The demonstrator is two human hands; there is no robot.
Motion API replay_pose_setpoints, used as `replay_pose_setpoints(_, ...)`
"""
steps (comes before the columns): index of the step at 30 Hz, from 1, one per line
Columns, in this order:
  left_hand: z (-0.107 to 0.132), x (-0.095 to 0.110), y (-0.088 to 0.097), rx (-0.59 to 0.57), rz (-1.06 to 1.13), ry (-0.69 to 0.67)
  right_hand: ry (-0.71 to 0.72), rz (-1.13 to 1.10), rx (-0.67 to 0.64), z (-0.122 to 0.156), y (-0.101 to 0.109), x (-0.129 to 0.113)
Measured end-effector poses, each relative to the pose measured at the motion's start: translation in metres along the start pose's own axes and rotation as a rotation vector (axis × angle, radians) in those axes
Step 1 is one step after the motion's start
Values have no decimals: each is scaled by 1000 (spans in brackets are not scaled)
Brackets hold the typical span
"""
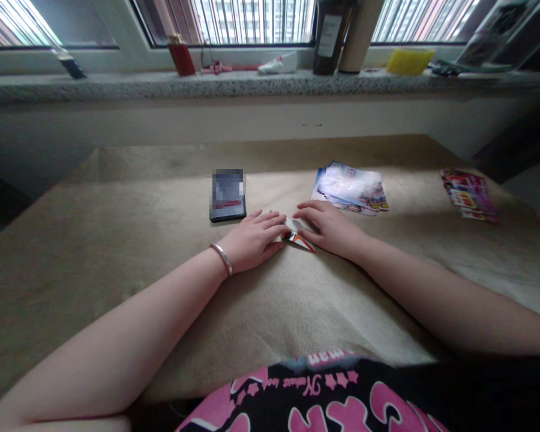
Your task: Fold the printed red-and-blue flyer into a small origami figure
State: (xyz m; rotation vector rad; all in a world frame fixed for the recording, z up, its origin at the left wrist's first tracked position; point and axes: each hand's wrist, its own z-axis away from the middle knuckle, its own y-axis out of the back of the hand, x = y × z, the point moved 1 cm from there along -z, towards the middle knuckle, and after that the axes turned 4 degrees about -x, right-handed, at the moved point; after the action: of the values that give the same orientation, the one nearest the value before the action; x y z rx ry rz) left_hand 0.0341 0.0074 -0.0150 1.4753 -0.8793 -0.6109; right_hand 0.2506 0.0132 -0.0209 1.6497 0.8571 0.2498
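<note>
A small folded piece of printed paper point(297, 236), white with red and green edges, lies on the beige cloth-covered table point(117, 252). My left hand point(254, 239), with a silver bracelet on the wrist, lies flat with fingers stretched onto the paper's left side. My right hand point(328, 227) presses on the paper's right side, fingers extended and close together. Most of the paper is hidden under both hands.
A dark phone point(227, 196) lies just beyond my left hand. A stack of colourful printed sheets point(351, 188) lies behind my right hand, and another printed sheet point(470, 195) at the far right. The window sill holds a red cup point(182, 58), a bottle point(329, 36) and a yellow sponge point(409, 60).
</note>
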Motion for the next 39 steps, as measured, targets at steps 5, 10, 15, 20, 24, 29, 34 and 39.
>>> replay_pose_setpoints(5, 0, -1, -1, -1, 7, -22, 41, -50, -16, -1, 3, -3)
replay_pose_setpoints(10, 1, -4, -1, 28, 7, -57, 76, -60, -2, -1, 2, -3)
replay_pose_setpoints(15, 1, -7, 0, 51, 27, -48, 68, -33, 0, 1, 4, -2)
replay_pose_setpoints(20, 1, -8, -1, 115, 145, -18, 57, 38, -18, 3, 9, -6)
replay_pose_setpoints(24, 1, -7, -2, 106, 155, 11, 29, 84, -19, 3, 11, -13)
replay_pose_setpoints(29, -2, -3, 1, 56, 91, 95, 7, 140, -22, 3, 11, -21)
replay_pose_setpoints(34, -3, -3, 3, 125, 25, 131, 0, 140, -40, 3, 11, -21)
replay_pose_setpoints(39, -3, -6, 0, 148, 9, 141, 32, 77, -34, 2, 8, -17)
